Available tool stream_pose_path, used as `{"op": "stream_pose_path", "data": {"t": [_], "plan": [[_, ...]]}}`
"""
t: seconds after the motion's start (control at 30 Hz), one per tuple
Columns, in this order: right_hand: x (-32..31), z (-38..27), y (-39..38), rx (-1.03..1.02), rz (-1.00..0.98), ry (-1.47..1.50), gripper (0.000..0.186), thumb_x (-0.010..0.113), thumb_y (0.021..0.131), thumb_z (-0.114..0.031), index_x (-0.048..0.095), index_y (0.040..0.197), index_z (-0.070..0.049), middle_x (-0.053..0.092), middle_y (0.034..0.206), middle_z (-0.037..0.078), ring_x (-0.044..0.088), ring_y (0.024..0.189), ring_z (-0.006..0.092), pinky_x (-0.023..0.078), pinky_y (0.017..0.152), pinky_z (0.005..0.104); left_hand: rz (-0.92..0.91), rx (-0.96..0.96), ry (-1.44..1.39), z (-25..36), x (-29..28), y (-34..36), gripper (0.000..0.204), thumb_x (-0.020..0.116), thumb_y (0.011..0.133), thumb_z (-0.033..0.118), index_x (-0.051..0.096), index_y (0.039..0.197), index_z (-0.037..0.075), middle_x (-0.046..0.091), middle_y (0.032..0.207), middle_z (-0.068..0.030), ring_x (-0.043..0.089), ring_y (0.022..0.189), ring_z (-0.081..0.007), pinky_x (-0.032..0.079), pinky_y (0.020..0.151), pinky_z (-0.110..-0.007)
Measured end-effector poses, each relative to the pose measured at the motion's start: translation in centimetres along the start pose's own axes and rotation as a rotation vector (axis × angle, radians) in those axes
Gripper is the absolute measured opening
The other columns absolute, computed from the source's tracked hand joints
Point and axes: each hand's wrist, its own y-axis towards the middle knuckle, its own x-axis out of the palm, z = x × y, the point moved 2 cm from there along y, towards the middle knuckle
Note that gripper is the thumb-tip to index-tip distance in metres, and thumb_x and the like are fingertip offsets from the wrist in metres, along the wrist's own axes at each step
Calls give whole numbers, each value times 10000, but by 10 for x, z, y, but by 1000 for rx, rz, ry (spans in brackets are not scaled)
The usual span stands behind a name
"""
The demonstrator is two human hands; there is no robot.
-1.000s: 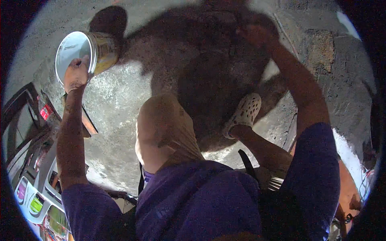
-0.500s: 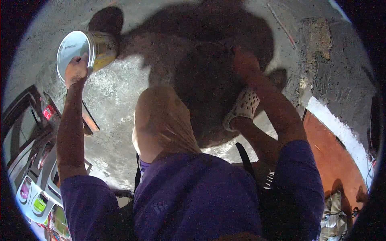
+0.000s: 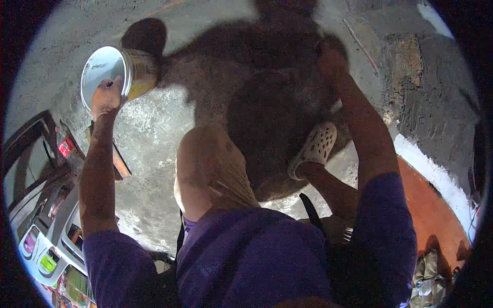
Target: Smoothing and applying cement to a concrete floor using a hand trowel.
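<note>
A round metal tin [image 3: 141,69], silvery at its open end and yellowish along its side, is tilted with its mouth toward me. My left hand [image 3: 107,97] grips it by the rim. My right hand [image 3: 334,60] is down close to the floor on the right, deep in my own shadow. Its fingers look curled, with something small and dark at their tips that I cannot make out. Rough grey concrete floor [image 3: 149,120] lies under both hands, bright between them and the knees on the left.
My right foot wears a perforated pale clog [image 3: 319,143]. A bottle with a red label [image 3: 67,143], a thin board [image 3: 120,164] and a white plastic rack [image 3: 49,256] stand on the left. On the right are a long thin rod [image 3: 360,46], a reddish floor section [image 3: 431,205] and a crumpled bag [image 3: 429,280].
My right hand has moved right and a little farther away over the floor. The tin and left hand have shifted slightly right and nearer in the picture, as the whole view has shifted too.
</note>
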Motion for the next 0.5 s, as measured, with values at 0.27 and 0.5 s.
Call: {"op": "stream_pose_path", "data": {"t": [0.27,0.5], "plan": [[26,-14,-26,138,-398,-105,455,519,799,-294,456,1191,-72,575,1091,187,564,978,375,449,830,476,30,-12,26,-3,2,3,538,468,802,531,583,1093,94,591,1077,-177,542,1034,-357,414,872,-395],[-20,-6,-26,267,-354,178,473,539,791,-330,464,1173,-61,583,1071,187,569,951,392,448,815,495,-34,-25,-4,-7,6,10,552,481,790,541,590,1082,86,601,1061,-168,553,1026,-339,414,872,-380]]}}
